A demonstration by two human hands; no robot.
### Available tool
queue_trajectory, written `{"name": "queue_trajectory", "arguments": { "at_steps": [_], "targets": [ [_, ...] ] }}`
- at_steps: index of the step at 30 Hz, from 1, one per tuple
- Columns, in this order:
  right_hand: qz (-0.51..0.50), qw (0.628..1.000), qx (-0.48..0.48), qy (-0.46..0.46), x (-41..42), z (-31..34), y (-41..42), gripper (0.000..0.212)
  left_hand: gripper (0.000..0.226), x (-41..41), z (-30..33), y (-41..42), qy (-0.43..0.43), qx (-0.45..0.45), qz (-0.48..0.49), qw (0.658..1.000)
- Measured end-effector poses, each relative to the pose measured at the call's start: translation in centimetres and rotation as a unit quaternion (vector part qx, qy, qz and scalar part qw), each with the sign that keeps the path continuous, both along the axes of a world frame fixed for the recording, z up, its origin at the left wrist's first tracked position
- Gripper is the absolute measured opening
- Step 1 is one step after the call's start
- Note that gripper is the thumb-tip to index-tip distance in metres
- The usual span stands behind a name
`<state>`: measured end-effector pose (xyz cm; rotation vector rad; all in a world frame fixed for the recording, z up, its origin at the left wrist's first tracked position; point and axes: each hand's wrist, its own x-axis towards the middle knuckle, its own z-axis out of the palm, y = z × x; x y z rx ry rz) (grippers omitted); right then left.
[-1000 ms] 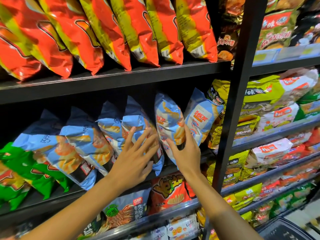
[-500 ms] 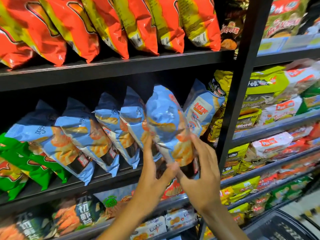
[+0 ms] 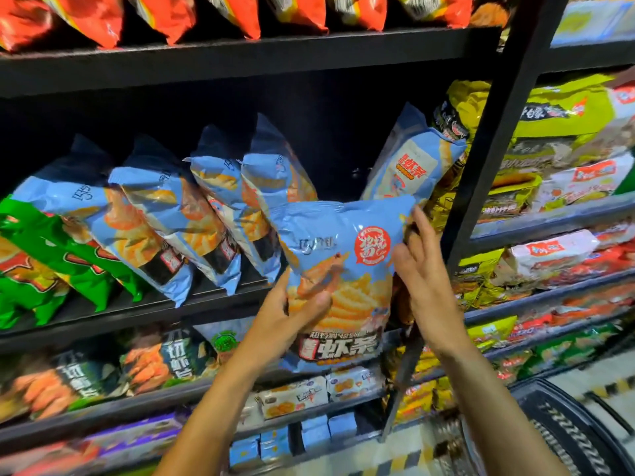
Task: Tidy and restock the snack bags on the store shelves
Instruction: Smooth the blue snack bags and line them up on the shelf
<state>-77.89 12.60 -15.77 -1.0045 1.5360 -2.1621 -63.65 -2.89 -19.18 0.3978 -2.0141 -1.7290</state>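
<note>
I hold a light blue shrimp-stick snack bag (image 3: 340, 280) upright, face toward me, in front of the middle shelf (image 3: 144, 305). My left hand (image 3: 288, 317) grips its lower left side, thumb on the front. My right hand (image 3: 417, 269) holds its right edge, fingers partly behind the bag. Several matching blue bags (image 3: 165, 228) lean in a row on the shelf to the left. One more blue bag (image 3: 412, 163) leans against the black upright (image 3: 494, 139) to the right, with a dark gap between it and the row.
Red-orange bags (image 3: 165, 12) fill the shelf above. Green bags (image 3: 44, 262) lie at the far left. Dark snack bags (image 3: 165, 359) and small boxes (image 3: 292, 396) sit on lower shelves. Yellow and white packs (image 3: 563, 180) fill the right bay. A black basket (image 3: 567, 427) sits at lower right.
The blue bag has come off the shelf and turned face-on toward me, lower than before. Both hands moved from pressing the row to holding this bag. The view shifted downward.
</note>
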Motion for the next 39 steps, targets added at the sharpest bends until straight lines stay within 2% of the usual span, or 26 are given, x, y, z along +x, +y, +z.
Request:
{"name": "queue_trajectory", "arguments": {
  "at_steps": [2, 6, 7, 9, 12, 14, 18, 23, 28, 32, 39],
  "targets": [
    [0.039, 0.999, 0.02, -0.022, 0.3, 0.2, -0.1, 0.059, 0.051, 0.6, -0.3, 0.9, -0.018, 0.022, -0.037, 0.999],
    [-0.02, 0.999, 0.011, -0.025, 0.8, -1.4, 0.2, 0.039, 0.094, 1.2, -1.1, 1.9, 0.017, 0.059, -0.02, 0.998],
    [-0.022, 0.999, 0.011, -0.024, 0.9, -1.9, 0.2, 0.037, 0.097, 1.2, -1.1, 2.2, 0.038, 0.082, -0.007, 0.996],
    [-0.01, 1.0, 0.021, -0.021, 1.1, -2.7, 0.4, 0.034, 0.088, 0.9, -0.7, 3.2, 0.081, 0.109, 0.046, 0.99],
    [0.03, 0.998, 0.042, -0.027, 1.1, -3.3, 1.3, 0.036, 0.047, 0.4, -0.2, 4.8, 0.113, 0.112, 0.143, 0.977],
    [0.055, 0.997, 0.049, -0.026, 0.9, -3.6, 2.0, 0.038, 0.032, 0.3, -0.4, 5.7, 0.116, 0.106, 0.185, 0.97],
    [0.062, 0.996, 0.002, -0.061, 0.4, -4.1, 3.2, 0.041, 0.035, 0.3, -1.9, 7.3, 0.109, 0.1, 0.236, 0.96],
    [0.05, 0.998, 0.024, -0.042, -0.5, -4.6, 4.1, 0.033, 0.025, 0.8, -2.6, 8.4, 0.088, 0.092, 0.237, 0.963],
    [0.05, 0.998, 0.012, -0.022, -0.4, -5.6, 4.3, 0.018, 0.025, 2.5, -2.5, 8.3, 0.061, 0.062, 0.147, 0.985],
    [0.04, 0.999, -0.016, -0.01, 0.1, -6.2, 3.6, 0.011, 0.035, 2.9, -2.4, 8.4, 0.091, 0.088, 0.148, 0.981],
    [0.059, 0.998, -0.031, -0.002, -0.2, -7.0, 3.6, 0.01, 0.015, 2.4, -2.9, 8.0, 0.144, 0.112, 0.138, 0.974]
  ]
}}
